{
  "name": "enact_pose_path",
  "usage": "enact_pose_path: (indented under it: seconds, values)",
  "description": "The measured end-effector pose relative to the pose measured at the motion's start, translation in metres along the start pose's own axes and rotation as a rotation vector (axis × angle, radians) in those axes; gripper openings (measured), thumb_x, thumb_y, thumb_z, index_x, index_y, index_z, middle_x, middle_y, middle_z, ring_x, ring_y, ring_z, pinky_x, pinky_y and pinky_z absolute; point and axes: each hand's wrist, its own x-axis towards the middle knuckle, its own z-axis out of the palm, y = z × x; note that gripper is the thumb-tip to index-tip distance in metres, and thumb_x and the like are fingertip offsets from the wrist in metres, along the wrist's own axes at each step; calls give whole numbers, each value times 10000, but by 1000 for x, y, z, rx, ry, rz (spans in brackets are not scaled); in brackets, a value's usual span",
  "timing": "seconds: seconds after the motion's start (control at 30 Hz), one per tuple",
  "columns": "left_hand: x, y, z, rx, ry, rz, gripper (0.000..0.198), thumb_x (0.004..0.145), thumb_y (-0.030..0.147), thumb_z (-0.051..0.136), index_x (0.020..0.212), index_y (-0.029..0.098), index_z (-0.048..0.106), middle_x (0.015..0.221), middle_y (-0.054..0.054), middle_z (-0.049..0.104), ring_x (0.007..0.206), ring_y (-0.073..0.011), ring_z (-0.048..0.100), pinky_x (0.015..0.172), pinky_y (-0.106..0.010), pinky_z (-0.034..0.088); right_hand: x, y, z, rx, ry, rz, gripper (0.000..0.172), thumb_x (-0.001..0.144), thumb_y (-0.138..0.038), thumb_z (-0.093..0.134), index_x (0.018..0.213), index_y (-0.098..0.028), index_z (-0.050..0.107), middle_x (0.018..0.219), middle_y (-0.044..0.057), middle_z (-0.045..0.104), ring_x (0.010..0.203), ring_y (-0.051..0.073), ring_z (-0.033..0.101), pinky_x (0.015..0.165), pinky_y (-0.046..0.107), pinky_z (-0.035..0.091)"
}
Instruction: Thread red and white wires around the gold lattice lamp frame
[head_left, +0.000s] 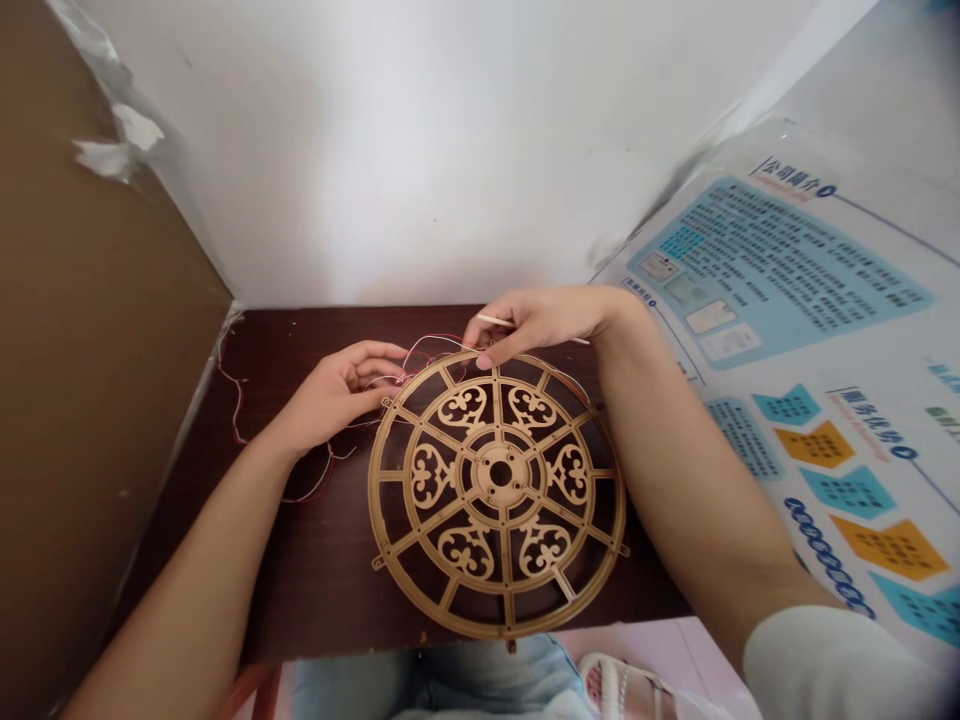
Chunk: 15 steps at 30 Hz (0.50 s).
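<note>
Now, right hand (540,325) holding stick (491,320) — left hand (337,395) at wires (427,342), fretwork wheel (373,480)

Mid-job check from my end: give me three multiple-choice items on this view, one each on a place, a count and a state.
1. Where is the thin wooden stick?
A) On the floor
B) In the right hand
C) Taped to the wall

2. How many heart-shaped scroll panels does the laser-cut wooden wheel have?
A) Four
B) Eight
C) Six

3. How is the wheel positioned?
A) Lying face up on the dark wooden board
B) Upright against the wall
C) Hanging from a hook

Answers:
1. B, the stick runs through the fingers.
2. C, two above, two below, one each side.
3. A, its face points up from the board.
</note>
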Motion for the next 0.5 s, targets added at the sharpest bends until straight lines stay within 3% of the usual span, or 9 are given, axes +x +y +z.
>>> enact_pose_path:
  seconds: [0.2, 0.33, 0.5]
  values:
    - [1, 0, 2, 45, 42, 19, 462, 820, 463, 977, 1184, 226, 822, 1132, -75, 859, 1033, -200, 800, 980, -332, 638, 1, 1, 0, -20, -18, -3, 461, 898, -572, 830, 1152, -189, 792, 980, 52, 811, 879, 186, 663, 814, 329, 476]
    - [0, 2, 4, 33, 58, 28, 494, 788, 462, 1000, 1194, 235, 833, 1147, -70, 859, 1036, -199, 787, 974, -325, 624, 2, 3, -1, -33, -11, 1, 470, 895, -571, 835, 1160, -186, 786, 970, 43, 801, 870, 177, 649, 806, 318, 466]
    - [1, 1, 5, 40, 136, -4, 431, 918, 589, 864, 1144, 222, 846, 1060, -73, 864, 692, -110, 638, 679, -253, 538, 4, 2, 0, -50, -48, -1, 488, 893, -567, 838, 1169, -169, 777, 975, 49, 797, 862, 170, 639, 781, 308, 452]
